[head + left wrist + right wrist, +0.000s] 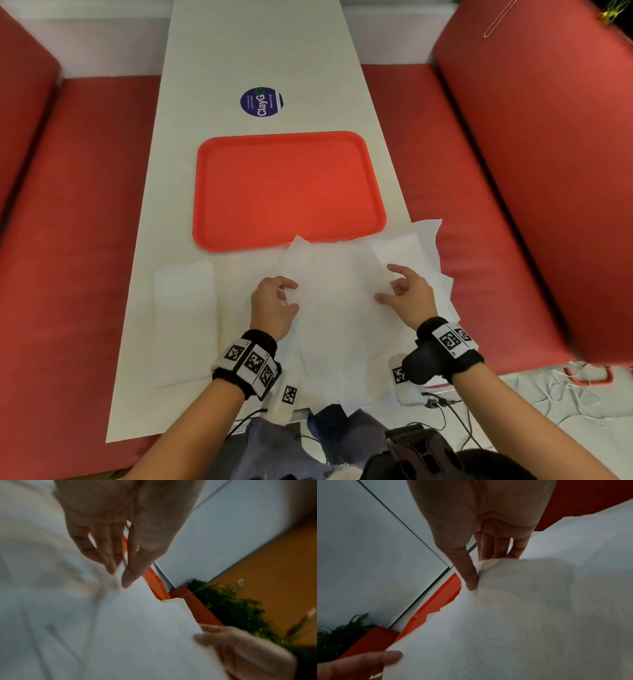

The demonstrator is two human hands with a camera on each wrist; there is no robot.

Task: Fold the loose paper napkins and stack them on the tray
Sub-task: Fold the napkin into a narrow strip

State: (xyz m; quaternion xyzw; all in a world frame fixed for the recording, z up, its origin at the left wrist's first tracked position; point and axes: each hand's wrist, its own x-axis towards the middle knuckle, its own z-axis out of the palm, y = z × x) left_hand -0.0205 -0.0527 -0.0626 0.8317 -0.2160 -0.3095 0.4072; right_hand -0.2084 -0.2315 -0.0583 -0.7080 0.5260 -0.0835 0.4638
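A red tray [287,188] lies bare in the middle of the white table [260,61]. A heap of loose white napkins [407,253] spreads in front of it, toward the near right edge. Both hands hold the top napkin [335,291] above the heap. My left hand [274,301] pinches its left edge [120,574] between thumb and fingertips. My right hand [404,291] pinches its right edge [481,569] the same way. A folded napkin [185,322] lies flat on the table at the left.
Red bench seats [68,240] run along both sides of the table, and a red backrest [548,137] rises at the right. A round purple sticker [262,102] sits beyond the tray. Cables [445,411] hang below the near table edge.
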